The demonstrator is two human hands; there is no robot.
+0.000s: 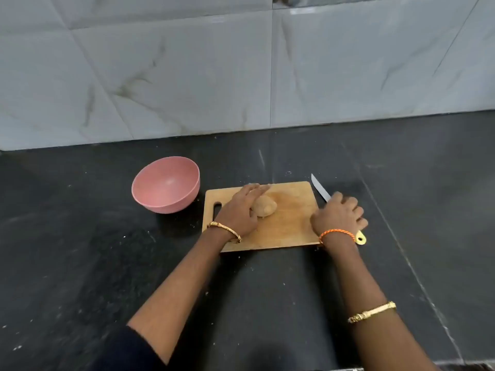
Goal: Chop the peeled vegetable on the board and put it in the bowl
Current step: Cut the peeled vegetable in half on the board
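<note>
—Nearest, what do both hands do?
—Left hand rests relaxed against the whole peeled vegetable on the board; right hand curls around the knife beside it.
—Step?
—Likely gripping before the first cut; pink bowl waits left.
</note>
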